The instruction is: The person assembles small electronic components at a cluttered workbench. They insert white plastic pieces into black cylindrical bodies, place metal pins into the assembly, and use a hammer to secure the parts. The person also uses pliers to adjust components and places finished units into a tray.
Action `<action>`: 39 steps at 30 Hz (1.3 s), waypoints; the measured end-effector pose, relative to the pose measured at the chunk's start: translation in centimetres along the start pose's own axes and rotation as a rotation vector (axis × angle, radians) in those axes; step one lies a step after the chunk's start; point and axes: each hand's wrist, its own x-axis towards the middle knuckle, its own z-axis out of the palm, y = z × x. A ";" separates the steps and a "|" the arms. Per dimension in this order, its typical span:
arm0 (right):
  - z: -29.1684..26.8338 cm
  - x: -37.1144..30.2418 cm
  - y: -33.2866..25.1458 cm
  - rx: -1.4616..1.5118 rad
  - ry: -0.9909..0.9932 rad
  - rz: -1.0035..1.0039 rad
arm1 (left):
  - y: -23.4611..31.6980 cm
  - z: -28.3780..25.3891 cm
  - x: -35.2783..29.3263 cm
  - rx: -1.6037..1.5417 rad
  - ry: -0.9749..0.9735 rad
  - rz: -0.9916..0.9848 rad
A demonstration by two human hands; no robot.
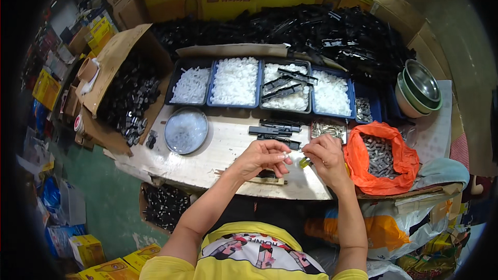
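Note:
My left hand [263, 157] is closed in a pinch on a small white plastic part [286, 154] over the front of the table. Close by on its right, my right hand [328, 159] also has its fingertips pressed together; what lies between them is too small to make out. A yellow-green piece [305, 162] shows just under those fingers, and I cannot tell whether it is held. Several long black plastic parts [275, 130] lie beyond the hands. Next to them is a small tray of metal pins [328, 129]. Below my left hand, a dark piece [267, 174] is partly hidden.
Behind stand bins of white parts [234, 80], backed by a heap of black parts [332, 31]. A round dish [185, 130] and a carton of black pieces [116, 62] are left. Right are a red-orange bag of grey metal parts [358, 168] and stacked bowls [421, 85].

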 end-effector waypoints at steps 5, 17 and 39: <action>1.8 1.1 -2.7 0.069 -0.089 -0.113 | -1.4 -1.8 -3.0 -0.069 -0.015 0.024; 3.5 1.0 -4.9 0.077 -0.242 -0.200 | -2.0 -2.9 -6.4 0.011 -0.028 0.082; 2.8 1.8 -4.6 0.132 -0.223 -0.235 | -1.6 -2.3 -6.1 0.076 0.057 0.144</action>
